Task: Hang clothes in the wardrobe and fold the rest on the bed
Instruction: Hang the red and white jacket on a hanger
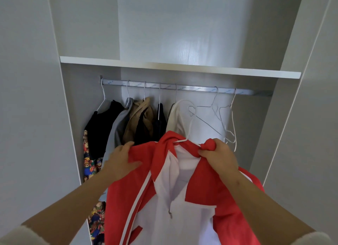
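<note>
A red and white zip jacket [182,199] hangs in front of me, below the wardrobe rail [182,88]. My left hand [121,159] grips its left shoulder. My right hand [218,155] clutches a bunch of red fabric at its right shoulder. A white wire hanger [190,120] sits inside the jacket's neck, with its hook standing free below the rail.
Several garments hang at the rail's left: black [102,124], grey [118,127], tan [139,116], dark [159,122] and cream [178,116]. A patterned cloth [90,164] hangs low left. Two bare wire hangers [225,116] hang on the right. A white shelf [180,67] spans above.
</note>
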Demonstrator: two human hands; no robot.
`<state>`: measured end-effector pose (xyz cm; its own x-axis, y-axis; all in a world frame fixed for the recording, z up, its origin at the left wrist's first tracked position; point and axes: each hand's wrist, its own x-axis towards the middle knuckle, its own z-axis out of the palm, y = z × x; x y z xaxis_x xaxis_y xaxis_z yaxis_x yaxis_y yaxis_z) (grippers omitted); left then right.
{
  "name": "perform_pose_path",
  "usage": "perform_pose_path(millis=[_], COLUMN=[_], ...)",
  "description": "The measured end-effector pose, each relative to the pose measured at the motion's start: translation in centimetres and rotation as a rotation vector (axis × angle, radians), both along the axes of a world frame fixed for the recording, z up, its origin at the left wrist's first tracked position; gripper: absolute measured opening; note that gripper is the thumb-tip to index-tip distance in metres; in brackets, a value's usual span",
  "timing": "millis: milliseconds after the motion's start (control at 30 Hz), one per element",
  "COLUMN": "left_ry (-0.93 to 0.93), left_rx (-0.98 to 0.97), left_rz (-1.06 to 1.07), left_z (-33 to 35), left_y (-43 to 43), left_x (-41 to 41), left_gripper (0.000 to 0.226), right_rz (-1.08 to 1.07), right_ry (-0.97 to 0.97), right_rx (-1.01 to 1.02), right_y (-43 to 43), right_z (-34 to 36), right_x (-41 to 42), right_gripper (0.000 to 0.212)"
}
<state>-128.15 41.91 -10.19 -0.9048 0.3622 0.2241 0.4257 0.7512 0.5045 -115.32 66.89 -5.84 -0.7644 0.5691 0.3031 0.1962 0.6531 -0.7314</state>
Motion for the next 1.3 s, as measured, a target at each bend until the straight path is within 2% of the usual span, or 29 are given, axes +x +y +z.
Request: perform_pose_path(millis=[33,100,233,333,467,500,600,667,733,833,900,1000,1033,1100,1167,1200,1300], left_ry=[0.082,0.236,0.253,0.105,-0.208,-0.253,-0.362,-0.383,-0.331,-0.072,0.015,0.002,-0.057,-0.233,-0.337,-0.33,-0.124], left_rx=[-0.063,-0.027,-0.024,0.133,0.306,0.345,0.458,0.423,0.33,0.085,0.052,0.265,0.391,0.513,0.36,0.263,0.098], left_rz=[-0.021,-0.049,-0.191,-0.259,-0.315,-0.297,-0.262,-0.275,-0.279,-0.225,-0.162,-0.039,0.014,0.028,-0.085,-0.121,-0.067], left_z=[-0.2,0.2,0.5,1.0,1.8,2.0,2.2,2.5,3.1,3.8,3.2,1.3,0.7,-0.2,-1.3,-1.6,-1.2], left_y=[0.0,0.0,0.5,1.2,1.3,1.2,1.1,0.7,-0.2,-1.7,-1.9,-0.9,-0.6,-0.4,-0.5,-0.6,-0.7], left_x=[-0.1,0.1,0.3,0.8,1.0,1.0,1.2,1.0,0.4,-1.1,-1.6,-1.3,-0.9,-0.1,0.6,0.7,0.1], left_gripper=[0.051,0.028,0.019,0.012,0.018,0.017,0.017,0.017,0.017,0.017,0.02,0.014,0.011,0.025,0.04,0.042,0.021], right_rz=[0.001,0.0,-0.007,0.035,-0.099,-0.09,0.087,0.128,0.126,0.153,0.185,0.093,0.029,-0.05,-0.073,-0.086,-0.086], right_ry=[-0.007,-0.033,-0.104,-0.105,-0.156,-0.154,-0.096,-0.036,0.0,0.006,-0.006,0.015,0.034,0.061,0.059,0.053,0.053], right_rx=[0.023,0.102,0.215,0.197,0.342,0.297,-0.09,-0.255,-0.337,-0.316,-0.288,-0.329,-0.358,-0.421,-0.436,-0.424,-0.428], right_y=[0.0,-0.1,-0.3,0.0,0.2,0.2,-0.2,-0.2,0.1,0.4,0.1,0.2,0.6,1.4,1.8,1.9,1.6], right_z=[-0.2,-0.9,-1.9,-2.0,-2.0,-1.6,-1.0,-1.0,-1.3,-1.6,-1.4,-1.0,-0.9,-0.9,-0.9,-0.9,-1.0], right_x=[0.1,0.4,0.3,0.2,0.4,0.3,0.0,0.1,0.3,0.2,-0.2,-0.9,-1.0,-1.1,-1.1,-1.2,-1.5], right_gripper=[0.014,0.018,0.014,0.015,0.018,0.02,0.034,0.037,0.038,0.03,0.028,0.03,0.03,0.028,0.025,0.025,0.026])
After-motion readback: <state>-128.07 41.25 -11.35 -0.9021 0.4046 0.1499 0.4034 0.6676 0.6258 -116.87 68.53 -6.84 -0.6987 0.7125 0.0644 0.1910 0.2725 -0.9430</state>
